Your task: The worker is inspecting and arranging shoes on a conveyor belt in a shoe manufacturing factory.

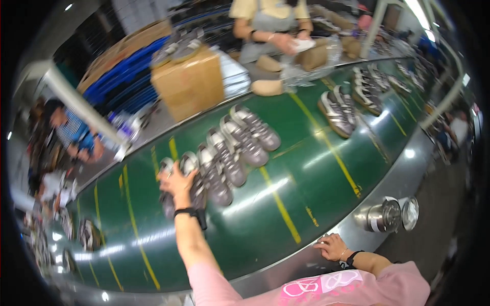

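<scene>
A row of grey sneakers with pale linings lies across the green conveyor belt (245, 204), toes toward me. At the row's left end, my left hand (177, 182) reaches over the two leftmost sneakers, fingers spread across their heel openings. It seems to touch them, and part of the leftmost sneaker (167, 204) is hidden behind my hand. Farther right in the row is another grey sneaker (256, 127). My right hand (333, 248) rests on the metal edge of the conveyor (286, 265), fingers loosely bent and apart, with nothing visible in them.
More sneakers (337, 112) sit farther right on the belt, others (89, 234) at far left. A steel canister (380, 215) stands on the metal edge at right. Across the belt are a cardboard box (188, 81) and a co-worker's hands (288, 43) holding something white.
</scene>
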Action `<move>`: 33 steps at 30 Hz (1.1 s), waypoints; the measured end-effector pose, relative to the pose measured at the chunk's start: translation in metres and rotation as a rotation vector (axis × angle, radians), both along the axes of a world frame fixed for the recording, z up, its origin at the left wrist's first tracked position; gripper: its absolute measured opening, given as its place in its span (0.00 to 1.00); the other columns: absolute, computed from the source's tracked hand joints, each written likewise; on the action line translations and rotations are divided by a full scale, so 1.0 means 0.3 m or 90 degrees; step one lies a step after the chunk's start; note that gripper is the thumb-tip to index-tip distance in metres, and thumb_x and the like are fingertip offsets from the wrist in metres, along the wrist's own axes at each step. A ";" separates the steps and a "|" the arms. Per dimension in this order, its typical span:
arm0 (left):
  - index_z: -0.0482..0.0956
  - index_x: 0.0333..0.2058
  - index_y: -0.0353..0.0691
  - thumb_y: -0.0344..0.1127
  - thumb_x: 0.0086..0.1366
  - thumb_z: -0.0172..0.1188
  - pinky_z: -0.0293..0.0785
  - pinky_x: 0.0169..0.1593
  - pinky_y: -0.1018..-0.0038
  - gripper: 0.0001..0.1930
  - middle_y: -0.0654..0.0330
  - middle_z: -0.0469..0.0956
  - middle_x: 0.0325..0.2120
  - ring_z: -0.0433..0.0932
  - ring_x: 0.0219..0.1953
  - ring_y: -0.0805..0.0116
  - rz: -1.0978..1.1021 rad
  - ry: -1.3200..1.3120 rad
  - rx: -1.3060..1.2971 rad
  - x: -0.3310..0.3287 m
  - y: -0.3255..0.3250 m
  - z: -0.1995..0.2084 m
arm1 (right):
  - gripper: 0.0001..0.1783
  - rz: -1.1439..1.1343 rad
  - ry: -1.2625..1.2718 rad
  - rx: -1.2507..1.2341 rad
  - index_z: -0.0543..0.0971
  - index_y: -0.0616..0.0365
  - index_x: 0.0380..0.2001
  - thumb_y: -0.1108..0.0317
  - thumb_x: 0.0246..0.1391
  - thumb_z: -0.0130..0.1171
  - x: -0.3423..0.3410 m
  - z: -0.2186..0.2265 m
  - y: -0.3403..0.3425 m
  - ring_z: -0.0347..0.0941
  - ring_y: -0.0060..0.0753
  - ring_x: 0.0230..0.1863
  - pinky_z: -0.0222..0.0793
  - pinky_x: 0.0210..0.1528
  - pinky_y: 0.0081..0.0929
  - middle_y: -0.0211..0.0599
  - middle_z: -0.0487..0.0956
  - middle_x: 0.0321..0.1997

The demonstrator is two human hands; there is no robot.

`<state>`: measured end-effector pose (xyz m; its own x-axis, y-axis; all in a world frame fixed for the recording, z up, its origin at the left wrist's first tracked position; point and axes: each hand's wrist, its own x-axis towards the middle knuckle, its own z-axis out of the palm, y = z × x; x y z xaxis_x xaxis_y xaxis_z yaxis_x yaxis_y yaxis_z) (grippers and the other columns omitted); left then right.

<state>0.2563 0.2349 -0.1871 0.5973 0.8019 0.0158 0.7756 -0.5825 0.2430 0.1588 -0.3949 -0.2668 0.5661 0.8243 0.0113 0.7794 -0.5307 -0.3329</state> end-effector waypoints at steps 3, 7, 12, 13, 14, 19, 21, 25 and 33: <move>0.63 0.66 0.63 0.69 0.45 0.71 0.37 0.63 0.24 0.50 0.37 0.54 0.69 0.40 0.73 0.34 0.066 0.135 -0.122 0.107 0.071 -0.048 | 0.24 -0.033 -0.014 -0.006 0.79 0.26 0.50 0.61 0.46 0.61 0.013 -0.042 -0.036 0.71 0.38 0.43 0.66 0.50 0.39 0.24 0.74 0.47; 0.65 0.61 0.54 0.59 0.45 0.75 0.39 0.62 0.23 0.46 0.42 0.69 0.61 0.52 0.71 0.41 0.014 0.094 -0.215 0.084 0.154 -0.081 | 0.25 -0.010 0.020 -0.088 0.77 0.23 0.54 0.56 0.50 0.60 -0.010 -0.058 -0.075 0.71 0.37 0.44 0.66 0.52 0.37 0.24 0.74 0.49; 0.68 0.61 0.49 0.51 0.53 0.71 0.48 0.60 0.26 0.38 0.47 0.74 0.54 0.62 0.65 0.50 -0.053 0.094 0.074 -0.003 -0.078 -0.085 | 0.26 -0.008 0.071 -0.154 0.73 0.25 0.59 0.54 0.55 0.56 -0.018 -0.077 -0.084 0.69 0.37 0.51 0.63 0.58 0.37 0.26 0.73 0.53; 0.68 0.61 0.49 0.49 0.55 0.71 0.50 0.60 0.28 0.37 0.49 0.74 0.54 0.63 0.65 0.51 -0.060 0.077 0.063 -0.026 -0.093 -0.070 | 0.26 0.000 0.057 -0.118 0.73 0.26 0.60 0.55 0.56 0.56 -0.021 -0.078 -0.090 0.69 0.37 0.52 0.62 0.59 0.38 0.27 0.73 0.53; 0.67 0.62 0.49 0.47 0.56 0.71 0.52 0.59 0.29 0.37 0.49 0.75 0.54 0.64 0.64 0.51 -0.056 0.058 0.081 -0.049 -0.080 -0.080 | 0.26 0.009 0.040 -0.081 0.73 0.28 0.60 0.56 0.56 0.55 -0.023 -0.077 -0.093 0.69 0.37 0.54 0.62 0.60 0.38 0.28 0.73 0.53; 0.71 0.59 0.44 0.45 0.52 0.73 0.58 0.60 0.40 0.36 0.53 0.76 0.55 0.66 0.62 0.46 0.004 -0.027 0.116 -0.218 -0.103 -0.087 | 0.24 -0.003 0.056 -0.043 0.73 0.34 0.58 0.58 0.56 0.54 -0.022 -0.059 -0.112 0.68 0.36 0.56 0.61 0.59 0.39 0.31 0.73 0.52; 0.80 0.52 0.43 0.56 0.53 0.72 0.73 0.53 0.45 0.32 0.45 0.81 0.49 0.79 0.52 0.47 -0.037 -0.061 0.099 -0.284 -0.211 -0.001 | 0.22 0.001 0.069 -0.003 0.74 0.38 0.56 0.59 0.56 0.55 -0.022 -0.081 -0.146 0.67 0.36 0.55 0.61 0.58 0.39 0.31 0.72 0.50; 0.82 0.40 0.35 0.45 0.52 0.75 0.76 0.44 0.54 0.22 0.44 0.83 0.34 0.80 0.37 0.44 -0.141 -0.169 0.109 -0.492 -0.261 0.131 | 0.22 0.028 0.048 0.041 0.74 0.38 0.55 0.59 0.55 0.56 0.014 -0.055 -0.138 0.67 0.36 0.54 0.61 0.57 0.39 0.31 0.72 0.48; 0.79 0.44 0.42 0.40 0.50 0.70 0.55 0.63 0.39 0.22 0.49 0.73 0.58 0.66 0.61 0.44 -0.708 0.036 0.201 -0.796 -0.851 0.297 | 0.16 0.005 -0.013 0.122 0.74 0.41 0.49 0.60 0.56 0.56 0.014 -0.067 -0.161 0.69 0.34 0.50 0.63 0.53 0.36 0.30 0.71 0.43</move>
